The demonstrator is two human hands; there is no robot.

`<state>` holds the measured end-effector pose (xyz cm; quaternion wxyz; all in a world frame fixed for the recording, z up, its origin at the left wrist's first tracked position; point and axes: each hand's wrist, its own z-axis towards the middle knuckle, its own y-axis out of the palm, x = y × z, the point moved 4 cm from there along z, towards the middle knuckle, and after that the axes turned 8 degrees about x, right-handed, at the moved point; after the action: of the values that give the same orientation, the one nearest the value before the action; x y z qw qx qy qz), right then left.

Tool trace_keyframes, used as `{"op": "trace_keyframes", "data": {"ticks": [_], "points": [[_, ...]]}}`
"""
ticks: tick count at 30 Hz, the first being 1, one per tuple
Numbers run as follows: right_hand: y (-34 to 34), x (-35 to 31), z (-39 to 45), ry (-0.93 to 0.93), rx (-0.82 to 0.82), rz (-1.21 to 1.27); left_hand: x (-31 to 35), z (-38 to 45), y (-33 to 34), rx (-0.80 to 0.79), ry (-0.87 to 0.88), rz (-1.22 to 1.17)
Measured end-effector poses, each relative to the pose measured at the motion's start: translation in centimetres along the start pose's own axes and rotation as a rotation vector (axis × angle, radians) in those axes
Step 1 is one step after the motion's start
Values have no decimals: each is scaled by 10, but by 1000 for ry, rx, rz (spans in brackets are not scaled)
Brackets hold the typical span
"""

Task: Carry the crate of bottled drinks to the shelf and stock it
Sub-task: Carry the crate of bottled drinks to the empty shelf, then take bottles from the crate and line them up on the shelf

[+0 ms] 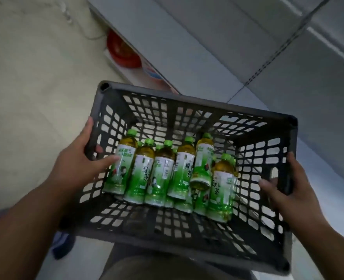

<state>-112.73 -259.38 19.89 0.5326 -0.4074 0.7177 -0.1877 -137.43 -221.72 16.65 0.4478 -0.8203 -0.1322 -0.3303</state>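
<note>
**Both hands on the crate, bottles lying inside**

Two hands are what I see gripping the dark lattice crate (187, 229), one on each short side, and it hangs in the air in front of my body with nothing under it but floor. My left hand (80, 158) is wrapped over the left wall: the thumb lies outside along the rim while the fingers (108, 159) reach through to the inside, the tips touching the nearest bottle. My right hand (288, 188) clasps the right wall in the same way, thumb on the outer face and fingers curled over the inner mesh. Both grasps are closed on the crate itself, not on any drink.

Inside, the green-tea bottles (163, 170) lie on their sides in a row, green caps pointing away from me, amber liquid showing above white and green labels. More bottles sit beneath the top row, though I cannot count them. One bottle (202, 164) rides higher than its neighbours, tilted across them.

Beyond the crate's far rim stands the grey shelf (207, 47), its boards running diagonally across my view. A red round object (122, 51) sits low at the shelf's left end, too blurred to identify. Pale floor (35, 67) fills the left side.
</note>
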Motion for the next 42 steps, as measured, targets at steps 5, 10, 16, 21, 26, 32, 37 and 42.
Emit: {"op": "trace_keyframes", "data": {"ticks": [5, 10, 16, 21, 26, 32, 37, 42], "points": [[35, 18, 41, -186, -205, -77, -79, -64, 31, 204, -185, -86], [91, 40, 68, -320, -331, -193, -158, -122, 83, 323, -347, -158], [189, 85, 86, -418, -469, -260, -273, -153, 157, 393, -496, -218], [285, 135, 129, -460, -556, -223, -354, -158, 234, 485, -567, -265], [370, 173, 172, -560, -601, -229, -422, -137, 305, 583, -577, -314], [418, 206, 202, -653, -609, -200, -471, -112, 355, 611, -548, -351], [442, 227, 227, -613, -620, -200, -483, -98, 369, 656, -493, -278], [441, 234, 229, -657, -635, -260, -482, -96, 372, 649, -450, -178]]}}
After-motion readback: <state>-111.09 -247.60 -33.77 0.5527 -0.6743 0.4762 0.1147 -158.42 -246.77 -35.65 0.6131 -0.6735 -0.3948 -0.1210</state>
